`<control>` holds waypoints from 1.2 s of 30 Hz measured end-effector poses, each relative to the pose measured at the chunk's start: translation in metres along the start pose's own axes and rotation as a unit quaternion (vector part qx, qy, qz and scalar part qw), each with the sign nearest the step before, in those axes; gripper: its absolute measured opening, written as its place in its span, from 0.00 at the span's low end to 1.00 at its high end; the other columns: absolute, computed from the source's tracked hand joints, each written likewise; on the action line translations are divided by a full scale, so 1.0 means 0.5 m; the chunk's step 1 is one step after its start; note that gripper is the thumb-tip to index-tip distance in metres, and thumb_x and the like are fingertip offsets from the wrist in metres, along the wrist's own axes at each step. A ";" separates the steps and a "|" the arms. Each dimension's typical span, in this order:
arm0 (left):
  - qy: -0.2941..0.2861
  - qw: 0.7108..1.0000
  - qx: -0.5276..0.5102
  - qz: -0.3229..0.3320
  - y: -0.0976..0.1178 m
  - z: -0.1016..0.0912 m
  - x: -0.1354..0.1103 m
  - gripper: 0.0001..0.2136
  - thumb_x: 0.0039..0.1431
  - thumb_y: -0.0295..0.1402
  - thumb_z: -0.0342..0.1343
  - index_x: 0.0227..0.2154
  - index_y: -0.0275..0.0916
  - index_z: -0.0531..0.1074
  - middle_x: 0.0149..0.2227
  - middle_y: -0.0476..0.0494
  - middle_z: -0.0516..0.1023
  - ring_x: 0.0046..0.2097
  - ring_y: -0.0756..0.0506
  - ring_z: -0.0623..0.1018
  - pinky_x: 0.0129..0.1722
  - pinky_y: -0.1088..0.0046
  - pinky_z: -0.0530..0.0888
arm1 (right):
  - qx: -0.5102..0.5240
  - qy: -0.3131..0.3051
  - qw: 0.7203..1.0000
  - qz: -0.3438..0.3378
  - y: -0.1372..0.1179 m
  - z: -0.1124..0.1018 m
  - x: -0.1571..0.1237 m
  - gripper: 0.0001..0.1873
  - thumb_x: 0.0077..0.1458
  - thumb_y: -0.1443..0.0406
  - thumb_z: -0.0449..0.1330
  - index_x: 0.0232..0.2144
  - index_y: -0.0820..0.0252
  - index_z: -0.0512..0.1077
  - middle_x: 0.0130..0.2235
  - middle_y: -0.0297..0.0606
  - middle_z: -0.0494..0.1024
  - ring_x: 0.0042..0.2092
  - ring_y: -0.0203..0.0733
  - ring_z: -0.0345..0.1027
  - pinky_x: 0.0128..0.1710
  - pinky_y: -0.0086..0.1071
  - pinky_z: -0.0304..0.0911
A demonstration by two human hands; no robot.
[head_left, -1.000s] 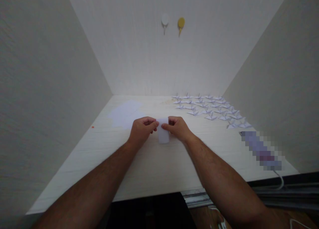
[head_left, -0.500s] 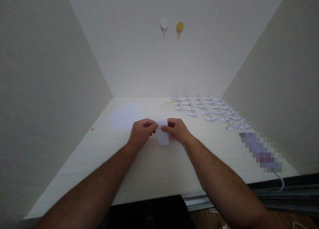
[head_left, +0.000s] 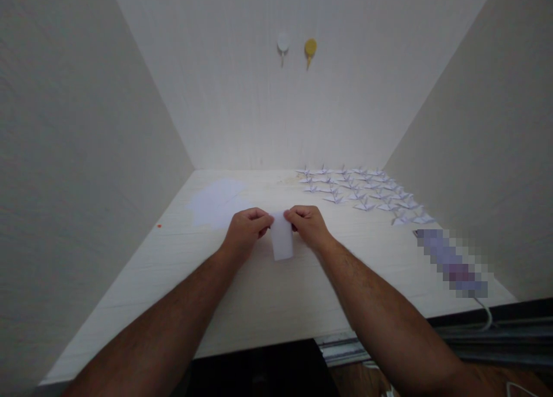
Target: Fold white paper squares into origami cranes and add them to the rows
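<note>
Between my hands hangs a small white sheet of paper (head_left: 282, 239), a narrow upright rectangle that looks folded. My left hand (head_left: 247, 231) pinches its upper left corner between thumb and fingers. At the upper right corner, my right hand (head_left: 310, 224) grips it the same way, with the other fingers curled in. Beyond my left hand lies a spread of loose white paper sheets (head_left: 216, 198). Several folded paper cranes (head_left: 365, 204) stand in rows at the back right of the white table (head_left: 268, 310).
A pixelated, blurred-out object (head_left: 451, 264) with a white cable (head_left: 488, 316) lies near the right edge. A small orange bit (head_left: 159, 226) is by the left edge. White (head_left: 283, 42) and yellow (head_left: 310, 46) hooks hang on the back wall. Side walls flank the table.
The paper's lower edge has come down slightly, and more of its length shows. My right thumb has moved up to the top corner. My left hand has hardly moved.
</note>
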State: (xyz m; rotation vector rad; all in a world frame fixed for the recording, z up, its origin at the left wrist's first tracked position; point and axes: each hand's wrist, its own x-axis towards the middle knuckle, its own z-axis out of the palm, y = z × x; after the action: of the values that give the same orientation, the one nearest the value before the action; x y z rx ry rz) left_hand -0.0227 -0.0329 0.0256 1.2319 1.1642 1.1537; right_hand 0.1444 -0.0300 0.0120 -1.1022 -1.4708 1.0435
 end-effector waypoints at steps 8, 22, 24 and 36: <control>0.019 0.999 0.027 0.020 0.004 0.000 -0.004 0.09 0.44 0.34 0.62 0.17 0.37 0.70 0.14 0.53 0.65 0.18 0.55 0.60 0.19 0.76 0.55 | -0.049 0.014 0.999 -0.007 -0.008 -0.002 -0.001 0.17 0.53 0.55 0.56 0.21 0.62 0.71 0.18 0.30 0.66 0.21 0.31 0.57 0.21 0.26 0.51; 0.099 0.994 0.010 0.054 -0.005 -0.006 0.006 0.09 0.44 0.36 0.63 0.20 0.37 0.71 0.15 0.54 0.64 0.18 0.54 0.61 0.17 0.77 0.55 | -0.114 -0.046 0.992 0.002 -0.005 0.002 -0.002 0.19 0.53 0.53 0.57 0.20 0.62 0.68 0.19 0.30 0.66 0.21 0.30 0.54 0.21 0.26 0.48; 0.111 0.992 0.008 0.061 -0.005 -0.008 0.007 0.09 0.44 0.36 0.63 0.20 0.37 0.71 0.15 0.54 0.64 0.18 0.54 0.61 0.17 0.77 0.56 | -0.129 -0.060 0.990 -0.003 -0.002 0.003 -0.003 0.20 0.52 0.53 0.57 0.18 0.62 0.67 0.18 0.30 0.64 0.21 0.30 0.53 0.21 0.26 0.47; 0.161 0.985 -0.041 0.055 -0.007 -0.012 0.014 0.07 0.43 0.35 0.62 0.22 0.37 0.72 0.14 0.55 0.62 0.17 0.54 0.58 0.15 0.76 0.52 | -0.168 -0.051 0.984 -0.009 0.011 0.008 0.000 0.14 0.51 0.58 0.58 0.21 0.62 0.70 0.21 0.31 0.70 0.24 0.31 0.58 0.24 0.26 0.52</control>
State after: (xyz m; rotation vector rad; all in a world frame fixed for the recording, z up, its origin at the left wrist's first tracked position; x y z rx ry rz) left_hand -0.0282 -0.0257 0.0222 1.0832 1.2827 1.5091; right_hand 0.1414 -0.0289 0.0060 -1.2821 -1.7812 0.8675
